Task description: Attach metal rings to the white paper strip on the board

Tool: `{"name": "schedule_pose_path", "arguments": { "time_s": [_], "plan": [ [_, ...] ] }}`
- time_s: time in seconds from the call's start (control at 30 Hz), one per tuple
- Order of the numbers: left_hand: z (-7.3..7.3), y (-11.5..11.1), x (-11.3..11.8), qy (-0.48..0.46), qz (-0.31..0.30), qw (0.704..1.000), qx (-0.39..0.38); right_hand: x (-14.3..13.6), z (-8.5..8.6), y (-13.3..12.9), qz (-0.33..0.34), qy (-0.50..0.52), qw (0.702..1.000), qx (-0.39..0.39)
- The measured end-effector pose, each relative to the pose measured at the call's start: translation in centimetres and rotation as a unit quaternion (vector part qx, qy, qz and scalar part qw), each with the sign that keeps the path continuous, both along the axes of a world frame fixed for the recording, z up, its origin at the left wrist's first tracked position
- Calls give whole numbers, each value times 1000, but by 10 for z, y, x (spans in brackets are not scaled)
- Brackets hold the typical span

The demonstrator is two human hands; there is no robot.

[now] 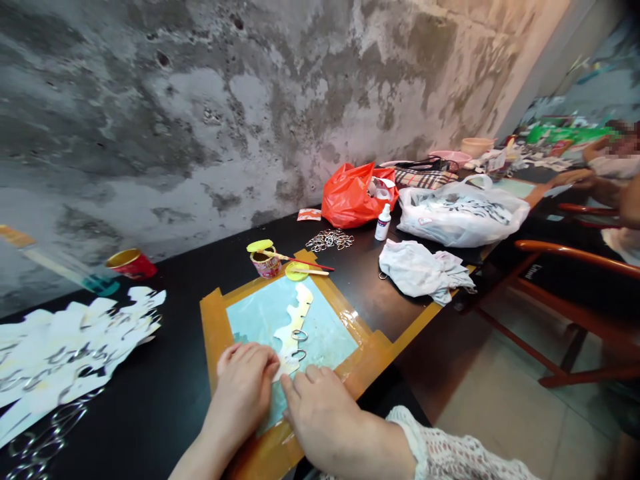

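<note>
A pale yellow-white cut strip (pixel 289 331) with a notched edge lies on the light blue sheet (pixel 327 328), which is taped to the black table. Two metal rings (pixel 299 335) sit along its right side. My left hand (pixel 249 377) is at the strip's lower left end, fingers curled together against it. Just right of it, my right hand (pixel 320 407) rests over the strip's lower end with fingers bent down. What the fingertips pinch is hidden. Beyond the strip stand an open tin (pixel 265 261) and a yellow lid (pixel 298 271) with a brush (pixel 300 261) across them.
White cut pieces with rings (pixel 75 340) spread at left, near a red cup (pixel 132 264). Loose rings (pixel 330 240), a small bottle (pixel 383 223), a red bag (pixel 355 195), a white bag (pixel 463 212) and a cloth (pixel 420 268) lie beyond. A person's arm (pixel 575 179) shows at right.
</note>
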State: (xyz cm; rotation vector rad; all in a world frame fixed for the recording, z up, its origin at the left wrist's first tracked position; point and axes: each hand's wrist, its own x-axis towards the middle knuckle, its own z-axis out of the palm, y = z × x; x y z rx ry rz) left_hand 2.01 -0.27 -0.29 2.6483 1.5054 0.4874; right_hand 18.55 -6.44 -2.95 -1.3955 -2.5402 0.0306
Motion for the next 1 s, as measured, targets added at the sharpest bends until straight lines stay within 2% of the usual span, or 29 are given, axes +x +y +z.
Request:
{"name": "schedule_pose_path", "arguments": {
  "time_s": [0.07,0.23,0.33,0.43,0.7,1.0],
  "plan": [
    [-1,3,-5,-13,30,999,-13,0,4,0,0,-3,1000,-9],
    [1,13,-24,-95,149,984,-1,1,9,1,6,-7,1000,-24],
    [3,15,-30,-135,176,975,-7,2,9,1,4,-3,1000,-22],
    [5,12,-28,-131,149,980,-10,3,9,1,-3,15,1000,-17],
    [9,4,-12,-18,-15,999,-26,3,5,0,-9,35,999,-1],
    [12,5,-8,25,-63,998,18,3,8,-2,-13,30,999,2]
  ]
}}
